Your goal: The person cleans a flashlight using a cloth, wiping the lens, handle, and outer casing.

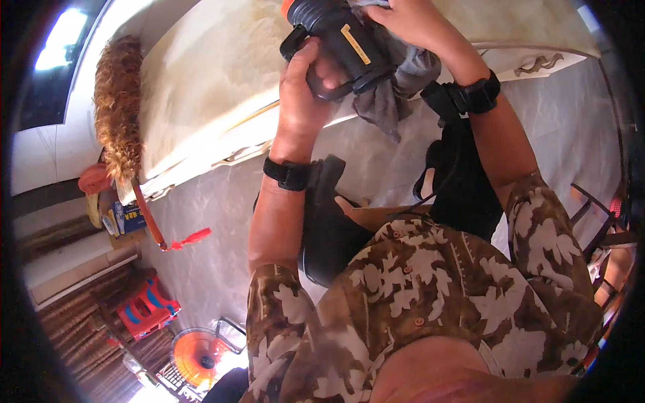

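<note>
A black bottle-like container [355, 48] with a side handle, a ribbed neck and an orange part at its top is held over a marbled tabletop [227, 65]. My left hand [307, 75] is wrapped round its handle. On its far side my right hand [398, 20] presses a grey cloth [383, 101] against the container. Part of the cloth hangs down below the container's base. The fingertips of my right hand are partly cut off by the picture's top edge.
A brown feather duster [118, 108] with a wooden handle lies at the table's left end, near a blue box [126, 219]. An orange fan [201, 356] and a red plastic stool [148, 308] stand lower left. Black metal frames are at the right rim.
</note>
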{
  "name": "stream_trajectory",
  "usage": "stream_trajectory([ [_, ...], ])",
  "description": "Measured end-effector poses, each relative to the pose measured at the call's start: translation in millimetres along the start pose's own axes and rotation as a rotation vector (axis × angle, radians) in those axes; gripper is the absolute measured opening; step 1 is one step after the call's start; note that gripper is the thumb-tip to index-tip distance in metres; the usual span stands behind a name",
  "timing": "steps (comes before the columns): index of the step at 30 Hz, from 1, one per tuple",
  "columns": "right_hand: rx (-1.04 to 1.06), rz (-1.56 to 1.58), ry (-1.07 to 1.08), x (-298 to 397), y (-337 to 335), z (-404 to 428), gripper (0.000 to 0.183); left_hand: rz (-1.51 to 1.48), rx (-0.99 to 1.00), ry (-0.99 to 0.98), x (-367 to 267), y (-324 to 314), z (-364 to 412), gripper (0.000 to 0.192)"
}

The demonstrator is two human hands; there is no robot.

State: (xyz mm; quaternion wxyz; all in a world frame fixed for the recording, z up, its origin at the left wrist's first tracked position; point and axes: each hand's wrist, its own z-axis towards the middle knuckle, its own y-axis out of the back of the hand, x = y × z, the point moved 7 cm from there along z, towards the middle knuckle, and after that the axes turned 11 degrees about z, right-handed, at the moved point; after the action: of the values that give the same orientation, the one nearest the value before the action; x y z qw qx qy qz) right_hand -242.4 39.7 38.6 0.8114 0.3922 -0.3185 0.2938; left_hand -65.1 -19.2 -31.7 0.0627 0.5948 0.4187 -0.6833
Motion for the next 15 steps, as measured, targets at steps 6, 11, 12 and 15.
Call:
stream_trajectory([
  [6,0.063,-0.095,0.018,-9.7,-4.3,-5.4,0.016,0.000,-0.024,0.027,-0.4,3.3,-2.1,0.019],
  [11,0.132,0.099,-0.031,13.0,0.4,-3.3,0.017,0.033,-0.045,0.020,-1.6,8.5,-2.3,0.021],
  [12,0.134,0.098,-0.031,13.2,1.1,-3.2,0.017,0.035,-0.028,0.020,-1.1,9.3,-1.1,0.021],
  [15,0.155,0.124,-0.018,11.8,0.9,-3.0,0.015,0.037,0.003,0.012,-0.9,7.5,0.3,0.022],
])
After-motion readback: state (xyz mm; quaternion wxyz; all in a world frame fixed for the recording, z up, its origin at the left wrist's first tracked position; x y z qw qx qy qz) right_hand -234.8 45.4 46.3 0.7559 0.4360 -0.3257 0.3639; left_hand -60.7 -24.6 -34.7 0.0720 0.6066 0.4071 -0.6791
